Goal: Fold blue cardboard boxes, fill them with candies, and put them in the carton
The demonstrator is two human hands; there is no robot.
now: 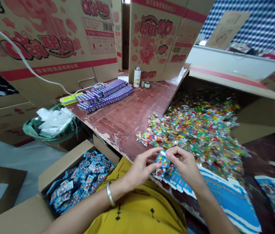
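Observation:
Between my two hands, over the table's near edge, is a small blue printed packet with a white strip along its top. My left hand grips its left side between thumb and fingers. On the packet's upper right, my right hand pinches with thumb and fingertips. Below and to the right lie overlapping flat blue packets with white edges. Just beyond my hands spreads a heap of clear-wrapped colourful candies. A cardboard box at my left contains many small blue packets.
Rows of small purple packs lie at the table's far left beside a yellow-green power strip. A white bottle stands at the back. A green-lined bin holds white paper. Large printed cartons rise behind the table.

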